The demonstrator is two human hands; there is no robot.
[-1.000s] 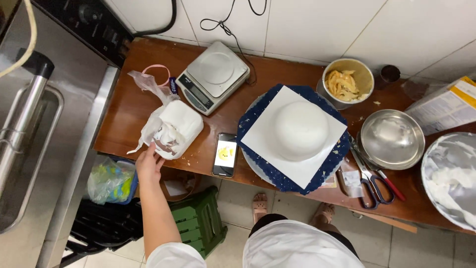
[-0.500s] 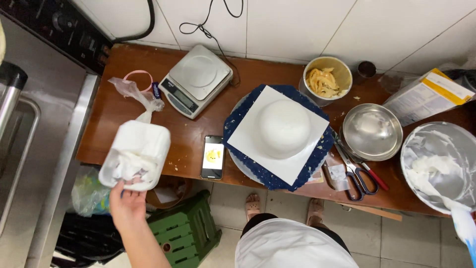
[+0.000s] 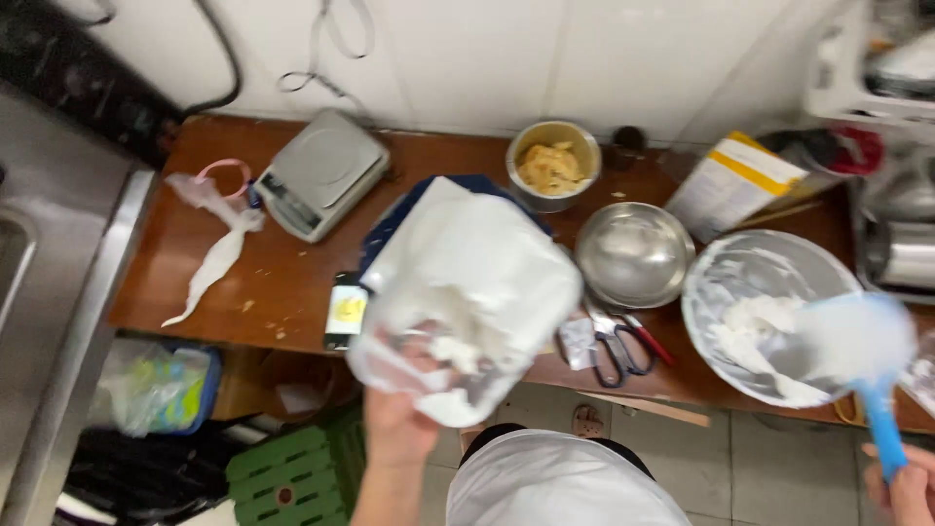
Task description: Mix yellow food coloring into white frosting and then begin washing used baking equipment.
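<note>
Head view, left to right. The left hand [image 3: 394,414], fingers wrapped round its lower edge, holds a white tub [image 3: 467,292] smeared with cream above the front of the worktop [image 3: 195,282]. At three o'clock from the tub, past an empty steel bowl [image 3: 633,253], the right hand [image 3: 906,492] grips a blue spatula [image 3: 862,356], its loaded blade over the cream bowl [image 3: 769,312]. Judged: keep the tub tilted steadily and hold the blade over the bowl so nothing drips. Both forearms rise from the lower edge.
</note>
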